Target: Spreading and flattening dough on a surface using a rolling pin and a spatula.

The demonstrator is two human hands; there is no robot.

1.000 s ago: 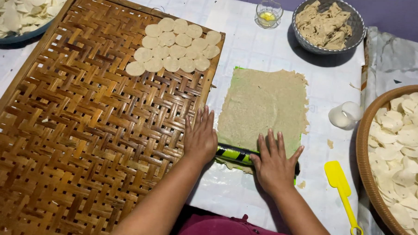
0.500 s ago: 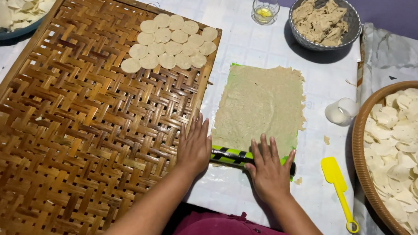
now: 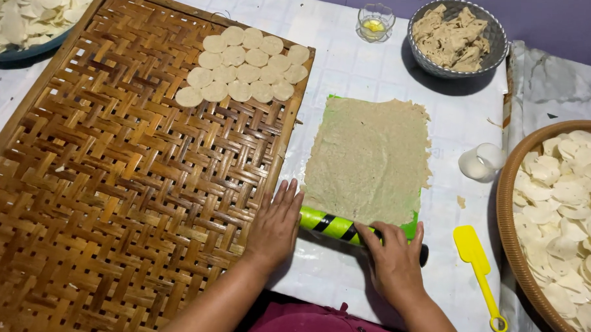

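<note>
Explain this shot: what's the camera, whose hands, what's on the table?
There is no machine here: one camera worn on a person's head looks down at their own bare hands. The left hand and right hand both press flat on a green roller with black stripes, lying at the near edge of a thin sheet of beige dough on a green mat. To the left lies a woven bamboo tray carrying round dough discs. To the right are a yellow spatula, a small white cup and a basket of pale chips. A bowl of dough scraps sits at the back.
</note>
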